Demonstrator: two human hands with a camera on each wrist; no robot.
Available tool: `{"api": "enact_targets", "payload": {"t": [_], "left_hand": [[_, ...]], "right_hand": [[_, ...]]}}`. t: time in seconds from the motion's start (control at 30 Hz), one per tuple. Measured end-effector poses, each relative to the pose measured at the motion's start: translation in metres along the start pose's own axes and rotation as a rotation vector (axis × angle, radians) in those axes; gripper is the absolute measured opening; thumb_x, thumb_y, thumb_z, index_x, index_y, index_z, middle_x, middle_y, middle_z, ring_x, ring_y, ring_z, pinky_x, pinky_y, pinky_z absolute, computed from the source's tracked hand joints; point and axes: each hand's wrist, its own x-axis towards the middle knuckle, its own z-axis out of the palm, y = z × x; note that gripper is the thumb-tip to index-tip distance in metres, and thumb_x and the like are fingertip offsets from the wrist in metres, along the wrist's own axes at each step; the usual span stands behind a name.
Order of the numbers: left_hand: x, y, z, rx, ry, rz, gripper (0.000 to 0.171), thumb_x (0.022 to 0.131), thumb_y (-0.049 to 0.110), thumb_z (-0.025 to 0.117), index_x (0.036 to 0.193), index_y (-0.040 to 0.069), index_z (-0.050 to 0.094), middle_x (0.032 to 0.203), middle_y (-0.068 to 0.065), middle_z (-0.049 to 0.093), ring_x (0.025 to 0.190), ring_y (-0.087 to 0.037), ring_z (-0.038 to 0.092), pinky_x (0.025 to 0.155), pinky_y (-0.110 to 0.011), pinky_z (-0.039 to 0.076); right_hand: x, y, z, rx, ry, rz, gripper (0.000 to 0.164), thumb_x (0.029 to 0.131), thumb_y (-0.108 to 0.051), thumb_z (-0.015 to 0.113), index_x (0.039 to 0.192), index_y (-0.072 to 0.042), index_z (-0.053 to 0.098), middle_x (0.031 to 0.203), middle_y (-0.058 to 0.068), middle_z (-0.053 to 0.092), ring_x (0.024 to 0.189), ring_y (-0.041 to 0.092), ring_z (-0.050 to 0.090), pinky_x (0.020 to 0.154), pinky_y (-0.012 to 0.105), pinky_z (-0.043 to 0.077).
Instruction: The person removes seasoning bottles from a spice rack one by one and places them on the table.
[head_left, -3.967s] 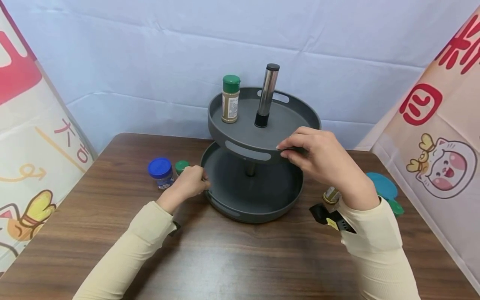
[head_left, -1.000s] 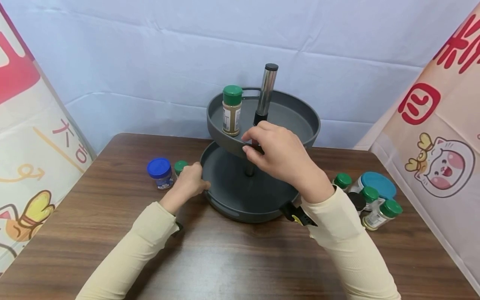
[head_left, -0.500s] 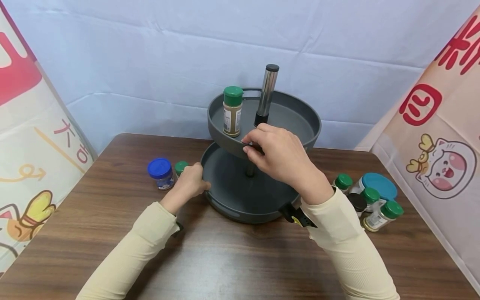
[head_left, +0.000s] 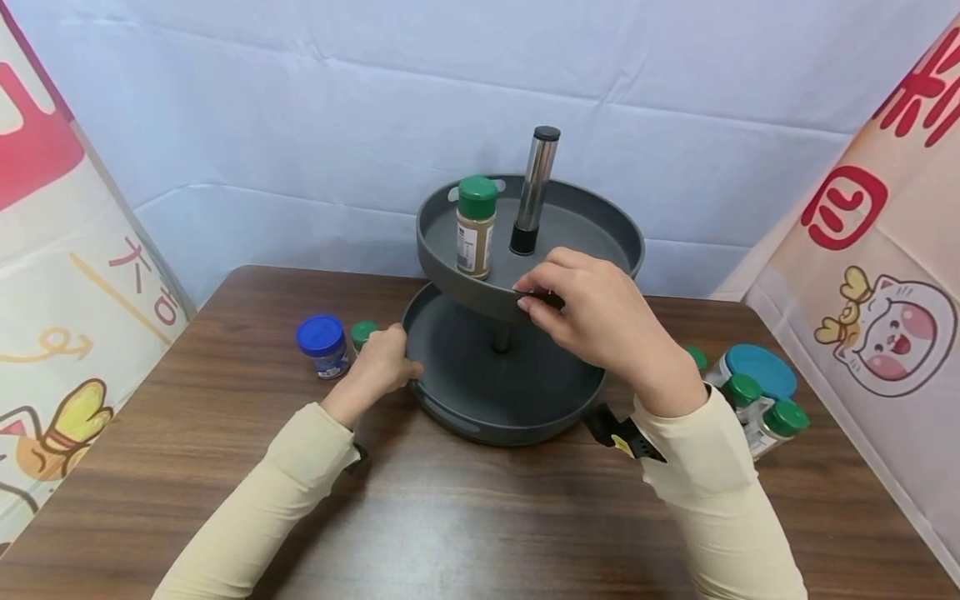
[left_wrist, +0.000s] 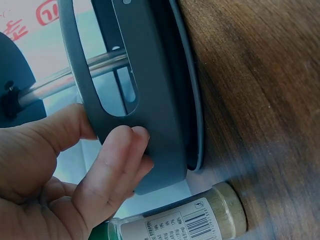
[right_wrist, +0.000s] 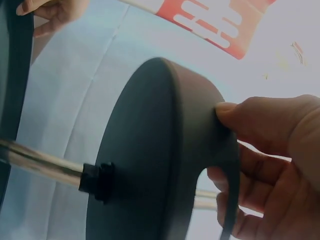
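Observation:
A grey two-tier round tray stand, with an upper tray (head_left: 592, 225) and a lower tray (head_left: 502, 408) on a metal post (head_left: 536, 183), stands on the brown table. My right hand (head_left: 600, 312) pinches the upper tray's front rim; in the right wrist view, its thumb (right_wrist: 227, 107) presses the outer wall beside a handle slot. My left hand (head_left: 377, 365) holds the lower tray's left rim, and its fingers (left_wrist: 112, 162) lie along the outer wall in the left wrist view. An upright green-capped spice bottle (head_left: 476, 225) sits on the upper tray, front left of the post.
Left of the stand are a blue-lidded jar (head_left: 322, 346) and a green-capped bottle (head_left: 363, 333), partly behind my left hand. On the right stand a teal-lidded container (head_left: 761, 371) and several green-capped bottles (head_left: 783, 421), partly behind my right forearm. A pale cloth backdrop (head_left: 300, 150) hangs behind.
Over the last second the upper tray has turned, carrying the spice bottle slightly right and forward. My right hand has moved right with the rim. My left hand has stayed on the lower tray.

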Motion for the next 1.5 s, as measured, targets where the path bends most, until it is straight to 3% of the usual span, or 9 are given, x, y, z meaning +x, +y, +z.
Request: {"api": "enact_targets", "payload": {"t": [0.2, 0.47, 0.73, 1.03, 1.33, 1.4, 1.5], "left_hand": [[0.0, -0.001, 0.0, -0.002, 0.003, -0.009, 0.046, 0.076, 0.016, 0.067, 0.108, -0.009, 0.045, 0.072, -0.014, 0.058, 0.052, -0.017, 0.055, 0.047, -0.029, 0.045], [0.0, -0.002, 0.0, 0.003, 0.008, 0.006, 0.046, 0.076, 0.015, 0.067, 0.108, -0.009, 0.046, 0.074, -0.014, 0.057, 0.053, -0.017, 0.055, 0.047, -0.029, 0.045], [0.0, -0.002, 0.001, 0.005, 0.006, -0.002, 0.043, 0.076, 0.016, 0.067, 0.106, -0.008, 0.046, 0.074, -0.015, 0.057, 0.053, -0.017, 0.055, 0.048, -0.03, 0.046], [0.0, -0.001, 0.0, -0.007, -0.008, -0.012, 0.044, 0.077, 0.015, 0.066, 0.107, -0.008, 0.045, 0.073, -0.014, 0.058, 0.052, -0.016, 0.056, 0.048, -0.03, 0.046], [-0.003, 0.002, -0.002, -0.013, -0.001, -0.009, 0.043, 0.076, 0.015, 0.066, 0.107, -0.009, 0.046, 0.076, -0.015, 0.058, 0.053, -0.016, 0.056, 0.047, -0.029, 0.047], [-0.003, 0.002, -0.002, -0.01, -0.003, -0.011, 0.043, 0.077, 0.015, 0.066, 0.107, -0.008, 0.046, 0.075, -0.015, 0.058, 0.053, -0.016, 0.056, 0.047, -0.029, 0.046], [-0.003, 0.004, -0.002, -0.006, -0.009, -0.014, 0.043, 0.077, 0.015, 0.066, 0.108, -0.008, 0.046, 0.075, -0.014, 0.058, 0.053, -0.017, 0.056, 0.047, -0.029, 0.046]], "right_hand": [[-0.01, 0.007, -0.008, -0.007, -0.002, 0.013, 0.009, 0.078, -0.002, 0.067, 0.087, -0.006, 0.068, 0.083, 0.005, 0.055, 0.072, 0.016, 0.049, 0.057, 0.034, 0.044], [-0.022, 0.026, -0.016, 0.041, 0.046, -0.042, 0.015, 0.074, 0.001, 0.07, 0.086, -0.006, 0.067, 0.083, 0.005, 0.059, 0.075, 0.014, 0.054, 0.056, 0.033, 0.048], [-0.032, 0.041, -0.023, 0.045, 0.073, -0.045, 0.019, 0.07, 0.003, 0.073, 0.085, -0.009, 0.069, 0.083, 0.002, 0.062, 0.073, 0.013, 0.055, 0.053, 0.034, 0.044], [-0.04, 0.061, -0.028, 0.047, 0.098, 0.014, 0.016, 0.07, 0.0, 0.068, 0.083, -0.009, 0.067, 0.083, 0.003, 0.064, 0.078, 0.014, 0.057, 0.061, 0.034, 0.044], [-0.045, 0.078, -0.032, 0.088, 0.074, 0.165, 0.016, 0.073, 0.005, 0.063, 0.085, -0.005, 0.066, 0.1, 0.012, 0.065, 0.096, 0.023, 0.057, 0.083, 0.049, 0.047], [-0.047, 0.082, -0.032, 0.098, 0.072, 0.186, 0.017, 0.073, 0.006, 0.063, 0.086, -0.005, 0.066, 0.103, 0.012, 0.065, 0.098, 0.023, 0.057, 0.085, 0.046, 0.047], [-0.049, 0.088, -0.033, 0.115, 0.071, 0.211, 0.017, 0.074, 0.007, 0.062, 0.087, -0.004, 0.066, 0.107, 0.012, 0.064, 0.1, 0.023, 0.057, 0.087, 0.029, 0.046]]}}
